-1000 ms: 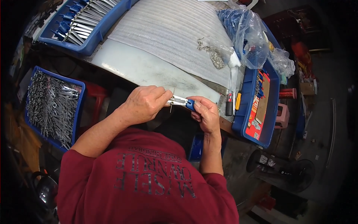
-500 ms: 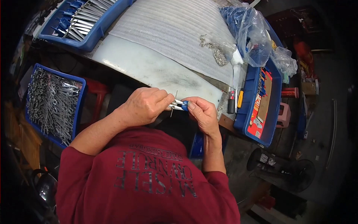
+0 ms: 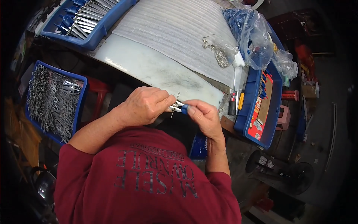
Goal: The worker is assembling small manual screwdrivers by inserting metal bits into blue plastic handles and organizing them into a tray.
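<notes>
In front of my chest I hold a silver metal tool with a blue end piece; a thin metal rod sticks out crosswise from it. My left hand is closed round its metal end, which the fingers largely hide. The thumb and bent fingers of my right hand pinch the blue end. Both hands are just off the near edge of the white worktop. The tool's exact kind cannot be made out.
At the left, a blue crate holds many metal parts. Another blue tray has silver pieces with blue ends. Small metal parts lie on a foam sheet. Screwdrivers rest by the right-hand blue bin, near plastic bags.
My right hand has shifted slightly right and down, with the blue end still pinched. My left hand keeps its hold; the whole view has moved slightly.
</notes>
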The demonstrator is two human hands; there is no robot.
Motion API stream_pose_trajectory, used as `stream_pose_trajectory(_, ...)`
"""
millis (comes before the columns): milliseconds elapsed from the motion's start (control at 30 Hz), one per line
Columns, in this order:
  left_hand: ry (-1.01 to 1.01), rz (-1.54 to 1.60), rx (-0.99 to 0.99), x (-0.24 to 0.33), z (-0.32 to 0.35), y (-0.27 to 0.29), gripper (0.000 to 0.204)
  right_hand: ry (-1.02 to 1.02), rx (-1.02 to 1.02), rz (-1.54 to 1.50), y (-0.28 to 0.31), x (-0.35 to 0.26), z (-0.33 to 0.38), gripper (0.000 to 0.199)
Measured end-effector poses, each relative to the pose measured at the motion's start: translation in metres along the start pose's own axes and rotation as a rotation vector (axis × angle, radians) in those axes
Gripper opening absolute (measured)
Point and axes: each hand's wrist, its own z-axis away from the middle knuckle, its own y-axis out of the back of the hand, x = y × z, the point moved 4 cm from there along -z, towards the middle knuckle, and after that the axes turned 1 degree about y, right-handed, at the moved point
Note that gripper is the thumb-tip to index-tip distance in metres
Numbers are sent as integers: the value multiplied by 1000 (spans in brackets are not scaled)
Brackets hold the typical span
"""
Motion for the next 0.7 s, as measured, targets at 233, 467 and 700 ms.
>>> stream_pose_trajectory(233,-6,-24,-11,3,-4,4,17,32,-4,-21,-1,3,6,23)
stream_pose_trajectory(467,13,-20,-4,6,-2,4,17,18,1,17,-2,5,7,22)
stream_pose_trajectory(700,4,3,13,6,2,1,27,75,50,90,-8,4,5,23)
